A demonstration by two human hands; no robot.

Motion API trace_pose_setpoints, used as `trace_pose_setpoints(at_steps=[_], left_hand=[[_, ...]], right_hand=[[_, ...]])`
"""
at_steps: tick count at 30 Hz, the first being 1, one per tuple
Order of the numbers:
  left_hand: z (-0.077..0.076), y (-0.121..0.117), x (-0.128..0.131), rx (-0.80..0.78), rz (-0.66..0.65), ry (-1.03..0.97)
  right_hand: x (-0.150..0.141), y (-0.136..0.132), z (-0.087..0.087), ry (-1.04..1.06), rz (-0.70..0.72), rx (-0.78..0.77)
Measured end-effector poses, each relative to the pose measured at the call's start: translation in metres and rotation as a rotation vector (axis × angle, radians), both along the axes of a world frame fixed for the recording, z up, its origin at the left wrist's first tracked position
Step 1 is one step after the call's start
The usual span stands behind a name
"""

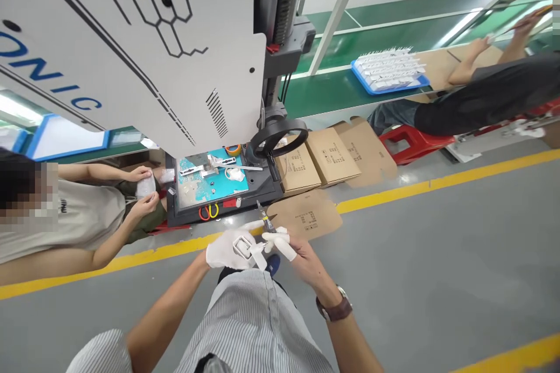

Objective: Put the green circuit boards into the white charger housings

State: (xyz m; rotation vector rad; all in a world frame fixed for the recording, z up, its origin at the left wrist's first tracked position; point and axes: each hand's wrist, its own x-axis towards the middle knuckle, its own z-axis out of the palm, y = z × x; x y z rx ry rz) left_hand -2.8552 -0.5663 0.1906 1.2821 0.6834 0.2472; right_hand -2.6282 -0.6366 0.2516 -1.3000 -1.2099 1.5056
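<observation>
In a white glove, my left hand (225,249) is closed around a small white plastic part (243,247) with a square, frame-like opening. A flat white tab (258,256) sticks out beside that part, near my right fingers. My right hand (289,247), with white covers on its fingers, grips a small pointed hand tool (266,220) with a dark body and a yellow band. The tool's tip points up and away from me; its exact kind is unclear. Both hands are close together in front of my striped shirt.
A large white machine (184,70) stands ahead, over a black base with a blue work mat (231,185). Scissors (209,211) lie at its front edge. Cardboard boxes (335,154) are to the right, and a blue tray (376,90) of white parts stands farther back. Co-workers sit on both sides.
</observation>
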Motion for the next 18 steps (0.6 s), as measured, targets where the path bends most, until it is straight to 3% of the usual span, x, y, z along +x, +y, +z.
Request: trace_pose_setpoints(at_steps=[5, 9, 11, 14, 16, 18], left_hand=[[0.025, -0.011, 0.022, 0.029, -0.177, -0.155], [0.047, -0.023, 0.043, 0.066, -0.373, -0.281], [0.052, -0.029, 0.049, 0.068, -0.447, -0.285], [0.053, -0.036, 0.057, 0.074, -0.465, -0.259], [0.054, -0.04, 0.062, 0.081, -0.457, -0.239], [0.058, -0.042, 0.066, 0.112, -0.436, -0.225]], right_hand=[[0.017, -0.042, 0.019, 0.17, -0.059, -0.078], [0.033, -0.067, 0.029, 0.185, -0.098, -0.179], [0.036, -0.077, 0.028, 0.291, -0.059, -0.265], [0.03, -0.09, 0.017, 0.691, -0.024, -0.402], [0.022, -0.098, 0.009, 0.876, -0.104, -0.444], [0.016, -0.106, 0.005, 0.931, -0.225, -0.445]])
